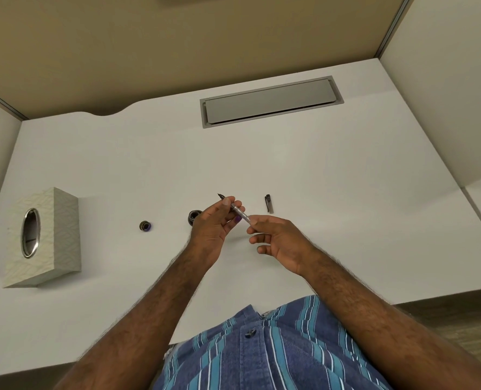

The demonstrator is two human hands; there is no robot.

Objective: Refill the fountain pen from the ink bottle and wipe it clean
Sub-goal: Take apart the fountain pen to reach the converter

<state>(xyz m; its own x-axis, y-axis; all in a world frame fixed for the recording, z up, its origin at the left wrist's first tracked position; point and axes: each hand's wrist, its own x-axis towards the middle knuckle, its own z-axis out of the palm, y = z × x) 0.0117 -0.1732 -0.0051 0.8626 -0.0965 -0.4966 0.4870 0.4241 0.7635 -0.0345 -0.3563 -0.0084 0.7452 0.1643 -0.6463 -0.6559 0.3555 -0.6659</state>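
Head view: left hand point(215, 229) grips the fountain pen point(235, 208) near its nib; right hand point(276, 243) pinches its clear rear end. Open ink bottle point(194, 217) sits just behind the left hand

Head-worn camera looks steeply down, close over a white desk point(318, 170).

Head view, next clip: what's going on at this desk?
A person holds an uncapped fountain pen over the white desk, left hand gripping the nib end, right hand pinching the rear end. The open ink bottle sits just behind the left hand, its lid further left, the pen cap to the right, a tissue box far left.
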